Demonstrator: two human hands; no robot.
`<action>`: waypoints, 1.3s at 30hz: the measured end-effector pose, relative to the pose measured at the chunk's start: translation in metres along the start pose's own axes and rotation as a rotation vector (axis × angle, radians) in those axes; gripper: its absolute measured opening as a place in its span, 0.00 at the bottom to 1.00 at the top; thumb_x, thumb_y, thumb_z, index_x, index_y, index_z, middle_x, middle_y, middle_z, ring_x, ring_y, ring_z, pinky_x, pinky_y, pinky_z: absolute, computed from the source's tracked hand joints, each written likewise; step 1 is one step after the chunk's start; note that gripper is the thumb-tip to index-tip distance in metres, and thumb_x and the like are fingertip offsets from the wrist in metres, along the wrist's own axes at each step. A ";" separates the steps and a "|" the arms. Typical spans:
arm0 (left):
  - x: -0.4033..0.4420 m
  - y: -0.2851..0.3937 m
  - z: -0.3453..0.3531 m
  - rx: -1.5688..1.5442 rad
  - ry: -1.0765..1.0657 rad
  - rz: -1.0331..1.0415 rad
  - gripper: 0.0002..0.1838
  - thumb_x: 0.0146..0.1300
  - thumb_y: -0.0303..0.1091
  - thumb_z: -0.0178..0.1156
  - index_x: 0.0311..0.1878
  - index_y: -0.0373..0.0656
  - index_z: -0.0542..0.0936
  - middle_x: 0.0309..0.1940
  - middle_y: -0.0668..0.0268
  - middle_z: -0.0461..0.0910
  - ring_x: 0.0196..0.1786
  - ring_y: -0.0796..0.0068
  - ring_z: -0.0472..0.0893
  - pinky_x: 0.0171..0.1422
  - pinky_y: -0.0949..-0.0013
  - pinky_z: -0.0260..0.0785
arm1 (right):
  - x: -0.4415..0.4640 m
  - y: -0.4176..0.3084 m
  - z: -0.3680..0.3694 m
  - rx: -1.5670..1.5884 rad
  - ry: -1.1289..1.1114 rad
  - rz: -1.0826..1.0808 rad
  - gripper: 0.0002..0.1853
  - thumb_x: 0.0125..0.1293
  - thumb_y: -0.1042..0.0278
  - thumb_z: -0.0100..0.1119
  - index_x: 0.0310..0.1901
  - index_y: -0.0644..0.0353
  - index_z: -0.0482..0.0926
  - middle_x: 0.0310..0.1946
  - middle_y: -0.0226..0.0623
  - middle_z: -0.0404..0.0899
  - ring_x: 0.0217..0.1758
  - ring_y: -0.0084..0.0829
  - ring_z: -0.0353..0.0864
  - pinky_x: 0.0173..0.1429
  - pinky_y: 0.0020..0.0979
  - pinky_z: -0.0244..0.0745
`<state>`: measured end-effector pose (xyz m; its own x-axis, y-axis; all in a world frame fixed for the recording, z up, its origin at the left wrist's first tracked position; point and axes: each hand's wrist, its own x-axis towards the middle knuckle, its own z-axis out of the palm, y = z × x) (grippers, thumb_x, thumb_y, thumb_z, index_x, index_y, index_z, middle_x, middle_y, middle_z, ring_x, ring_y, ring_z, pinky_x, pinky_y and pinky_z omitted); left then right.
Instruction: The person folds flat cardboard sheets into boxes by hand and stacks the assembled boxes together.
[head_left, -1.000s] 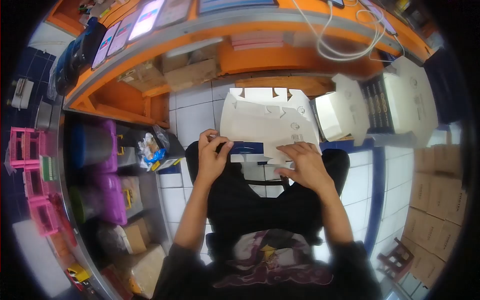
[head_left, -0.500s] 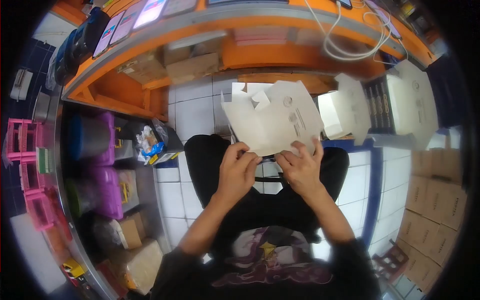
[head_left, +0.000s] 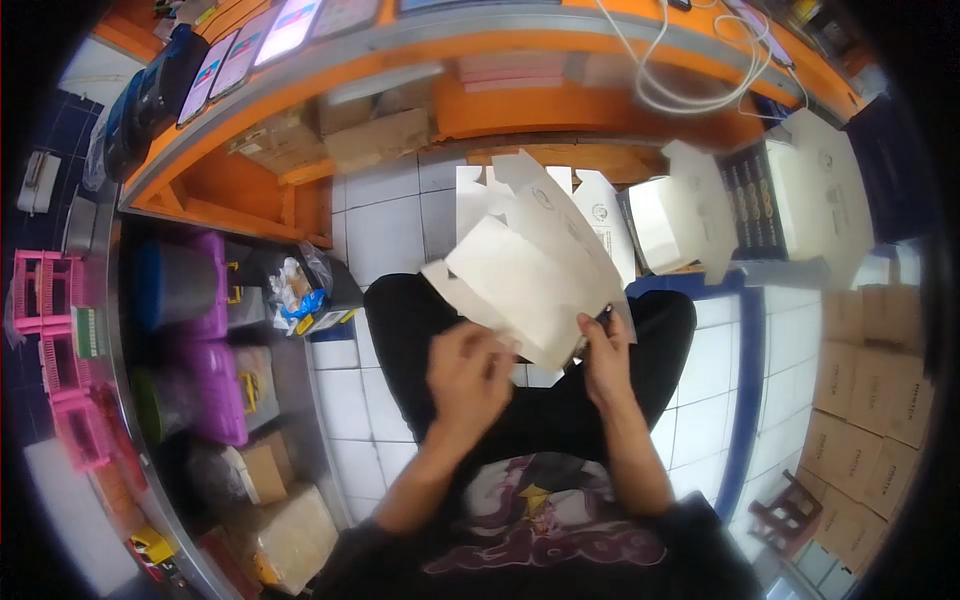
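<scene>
A partly folded white cardboard box (head_left: 525, 285) with loose flaps is tilted above my lap. Its plain face points up, and printed marks show on the flap behind. My right hand (head_left: 608, 358) grips its lower right edge, thumb on top and fingers curled behind. Beside the lower left edge is my left hand (head_left: 466, 378), smeared by motion with its fingers loosely bent; contact with the cardboard cannot be made out. Another printed white cardboard piece (head_left: 606, 215) shows just behind the box.
Open white boxes (head_left: 665, 225) and dark printed boxes (head_left: 755, 205) line the right. Ahead is an orange counter (head_left: 560, 95) carrying phones (head_left: 290, 30) and white cables (head_left: 690, 95). Brown cartons (head_left: 880, 390) are stacked at far right; purple bins (head_left: 215, 390) stand left.
The box has turned and tipped, its lower corner now nearer me. My left hand has moved down and left from its edge; my right hand has shifted lower and now holds the right side.
</scene>
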<state>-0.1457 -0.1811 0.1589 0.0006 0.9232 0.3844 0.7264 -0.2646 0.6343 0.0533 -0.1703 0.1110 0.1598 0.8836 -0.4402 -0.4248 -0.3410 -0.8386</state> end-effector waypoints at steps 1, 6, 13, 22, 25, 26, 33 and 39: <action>0.013 -0.007 -0.010 0.074 0.076 -0.049 0.15 0.60 0.33 0.73 0.49 0.38 0.86 0.47 0.56 0.81 0.48 0.55 0.79 0.54 0.57 0.73 | 0.003 0.003 -0.016 -0.078 -0.011 -0.131 0.32 0.70 0.74 0.57 0.76 0.58 0.64 0.64 0.41 0.75 0.64 0.31 0.75 0.68 0.32 0.71; 0.055 -0.056 -0.054 -0.836 -0.488 -0.461 0.22 0.68 0.35 0.70 0.61 0.33 0.80 0.50 0.62 0.85 0.51 0.73 0.83 0.56 0.68 0.75 | -0.011 -0.043 -0.055 -0.008 -0.226 0.065 0.43 0.59 0.59 0.64 0.74 0.70 0.64 0.63 0.46 0.77 0.62 0.37 0.79 0.66 0.34 0.75; 0.013 -0.047 -0.010 -1.632 -0.466 -0.764 0.30 0.69 0.44 0.70 0.67 0.36 0.75 0.51 0.63 0.84 0.50 0.73 0.83 0.57 0.68 0.77 | -0.008 0.007 -0.084 0.387 -0.282 0.460 0.46 0.56 0.55 0.69 0.73 0.71 0.64 0.63 0.50 0.76 0.62 0.39 0.80 0.64 0.37 0.78; -0.025 -0.026 0.003 -1.267 -0.520 -1.036 0.20 0.70 0.32 0.66 0.61 0.34 0.79 0.58 0.61 0.82 0.58 0.73 0.81 0.64 0.67 0.73 | -0.018 -0.030 -0.038 -1.043 -0.102 -0.172 0.20 0.71 0.62 0.60 0.60 0.63 0.80 0.44 0.41 0.86 0.46 0.36 0.85 0.52 0.36 0.79; -0.023 -0.034 0.008 -0.974 -0.396 -0.956 0.17 0.73 0.31 0.62 0.60 0.33 0.80 0.59 0.57 0.81 0.58 0.74 0.81 0.61 0.69 0.73 | -0.024 -0.034 -0.030 -1.619 0.108 -0.434 0.17 0.67 0.53 0.68 0.42 0.60 0.86 0.31 0.42 0.86 0.31 0.44 0.85 0.36 0.40 0.79; -0.022 -0.031 0.008 -0.876 -0.395 -0.814 0.19 0.73 0.32 0.61 0.63 0.32 0.79 0.59 0.55 0.80 0.57 0.73 0.81 0.62 0.68 0.73 | -0.034 -0.037 -0.015 -1.411 -0.039 -0.448 0.17 0.68 0.53 0.68 0.44 0.60 0.86 0.29 0.39 0.85 0.31 0.39 0.85 0.35 0.37 0.78; 0.003 0.013 -0.022 -0.545 -0.385 -0.140 0.42 0.61 0.44 0.75 0.76 0.40 0.70 0.67 0.49 0.71 0.64 0.53 0.76 0.70 0.59 0.68 | -0.035 -0.022 0.016 -0.090 -0.240 0.156 0.10 0.74 0.63 0.65 0.52 0.57 0.84 0.34 0.22 0.80 0.31 0.12 0.73 0.33 0.20 0.67; 0.000 0.005 -0.016 -0.032 -0.232 0.416 0.36 0.51 0.32 0.76 0.66 0.38 0.79 0.68 0.46 0.74 0.66 0.44 0.78 0.67 0.48 0.73 | -0.032 -0.049 0.037 0.225 -0.210 0.091 0.12 0.78 0.65 0.58 0.57 0.58 0.79 0.44 0.26 0.84 0.39 0.17 0.80 0.43 0.22 0.73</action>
<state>-0.1525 -0.1869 0.1726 0.4427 0.7741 0.4526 0.6103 -0.6299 0.4803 0.0363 -0.1703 0.1783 -0.0656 0.9078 -0.4142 -0.6194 -0.3625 -0.6964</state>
